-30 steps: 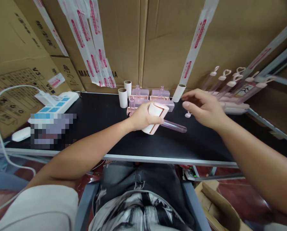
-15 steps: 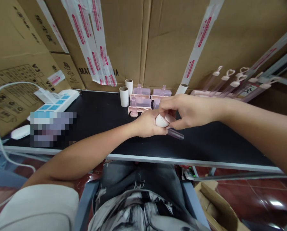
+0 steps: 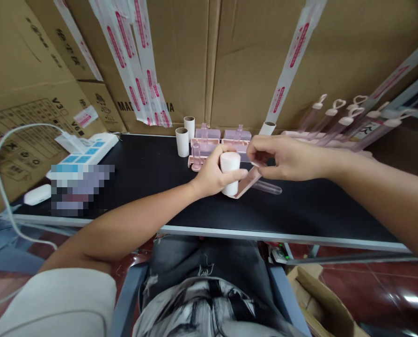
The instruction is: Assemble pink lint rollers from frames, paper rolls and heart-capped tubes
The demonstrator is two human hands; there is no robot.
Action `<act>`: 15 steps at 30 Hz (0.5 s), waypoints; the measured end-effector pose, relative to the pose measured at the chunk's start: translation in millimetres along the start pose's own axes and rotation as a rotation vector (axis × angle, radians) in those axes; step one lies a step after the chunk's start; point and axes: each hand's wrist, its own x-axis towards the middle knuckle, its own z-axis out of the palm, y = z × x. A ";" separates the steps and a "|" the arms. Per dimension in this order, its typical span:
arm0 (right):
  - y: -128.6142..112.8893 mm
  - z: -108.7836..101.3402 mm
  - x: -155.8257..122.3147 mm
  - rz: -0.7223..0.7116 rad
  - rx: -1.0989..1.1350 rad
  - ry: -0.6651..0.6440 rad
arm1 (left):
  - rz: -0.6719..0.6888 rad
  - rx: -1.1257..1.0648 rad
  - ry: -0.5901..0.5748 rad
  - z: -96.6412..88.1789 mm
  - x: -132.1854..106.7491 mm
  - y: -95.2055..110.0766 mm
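My left hand (image 3: 210,175) is wrapped around a white cardboard tube (image 3: 230,175), held upright above the black tabletop. A flat pale pink end closes its top. Just to the right, my right hand (image 3: 282,157) hovers with fingers curled and the thumb near the fingertips; what they hold, if anything, I cannot make out. Below those fingertips a long pink strip-like tray (image 3: 248,183) slants down behind the tube. A clear plastic test-tube-shaped piece (image 3: 267,187) lies on the table beside it.
Two open white tubes (image 3: 182,142) stand at the back left of several pink stands (image 3: 205,142). Another white tube (image 3: 267,128) is behind my right hand. Clear tubes with heart-shaped loops (image 3: 335,107) stand back right. A power strip (image 3: 92,147) is at left; cardboard (image 3: 180,61) walls the back.
The white tube has turned from tilted to upright in my left hand. My right hand has moved off its end, to the right, and the pink tray has come into view.
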 end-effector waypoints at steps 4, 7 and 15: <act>12.8 -1.3 -25.1 0.075 -0.013 0.160 | -0.020 -0.071 0.088 -9.9 7.5 -3.8; 24.4 -12.6 -52.8 0.161 -0.017 0.242 | -0.070 -0.017 0.074 -14.8 10.2 -2.7; 88.3 -36.0 -121.3 0.559 -0.286 0.368 | -0.114 0.225 0.059 -14.7 9.4 6.9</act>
